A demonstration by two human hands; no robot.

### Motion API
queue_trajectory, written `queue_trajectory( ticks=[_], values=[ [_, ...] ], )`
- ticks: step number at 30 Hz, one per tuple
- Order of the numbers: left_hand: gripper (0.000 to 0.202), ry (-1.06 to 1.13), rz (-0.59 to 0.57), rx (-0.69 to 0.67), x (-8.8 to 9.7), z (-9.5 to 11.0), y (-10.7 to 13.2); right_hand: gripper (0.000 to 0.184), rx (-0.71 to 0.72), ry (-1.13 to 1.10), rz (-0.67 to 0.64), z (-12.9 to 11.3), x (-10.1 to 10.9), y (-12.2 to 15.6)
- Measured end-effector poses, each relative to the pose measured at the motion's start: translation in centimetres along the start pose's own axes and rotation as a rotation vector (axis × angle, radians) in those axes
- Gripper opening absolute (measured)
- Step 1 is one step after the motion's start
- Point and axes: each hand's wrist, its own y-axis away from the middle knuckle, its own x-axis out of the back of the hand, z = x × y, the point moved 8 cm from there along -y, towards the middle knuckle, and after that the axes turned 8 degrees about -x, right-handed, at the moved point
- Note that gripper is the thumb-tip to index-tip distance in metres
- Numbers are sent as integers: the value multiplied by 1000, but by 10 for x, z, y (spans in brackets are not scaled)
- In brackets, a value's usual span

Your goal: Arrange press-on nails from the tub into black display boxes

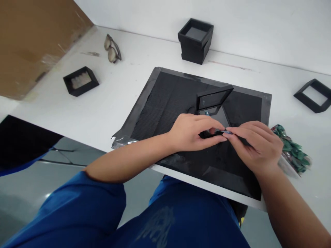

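Note:
Over the black mat (165, 100), my left hand (192, 132) and my right hand (256, 143) meet fingertip to fingertip. Between their pinched thumbs and forefingers is a small thin bluish piece (227, 132), mostly covered by the fingers, so its kind is unclear. Just behind the hands stands a small black-framed box (214, 97) with its clear-windowed lid tilted up. A tiny teal piece with a white mark (207, 113) shows inside it near the hinge. My left hand hides part of the box's front.
Stacked black frames (195, 41) stand by the wall. A black frame (81, 81) and eyeglasses (112, 49) lie left; another frame (314, 95) lies right. Beside my right wrist is a bag of several green pieces (293, 150). A cardboard panel (38, 44) borders the table's left.

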Motion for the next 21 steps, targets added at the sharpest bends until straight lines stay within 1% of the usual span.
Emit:
queue_trajectory(
  ticks=[4,8,10,11,14,16,19,21],
  values=[
    [37,57,81,-91,2,-3,1,20,75,0,-61,-6,-5,1],
    [24,118,98,-226,2,-2,2,28,119,-21,-83,-7,-7,3],
    [21,102,95,-243,2,-2,3,30,114,-33,-78,-6,-7,3],
    [21,77,76,-235,1,-2,3,30,99,-40,-77,-6,-8,3],
    [24,-32,-38,-198,-5,-6,6,31,30,-63,-75,-8,-12,1],
    [28,-90,-77,-190,-4,-8,8,38,-35,-56,-58,-9,-12,1],
    [30,-137,-112,-179,2,-9,9,53,-144,-29,12,-8,-8,1],
    [29,-145,-157,-175,4,-9,8,55,-171,-74,45,-9,-6,2]
  ],
)
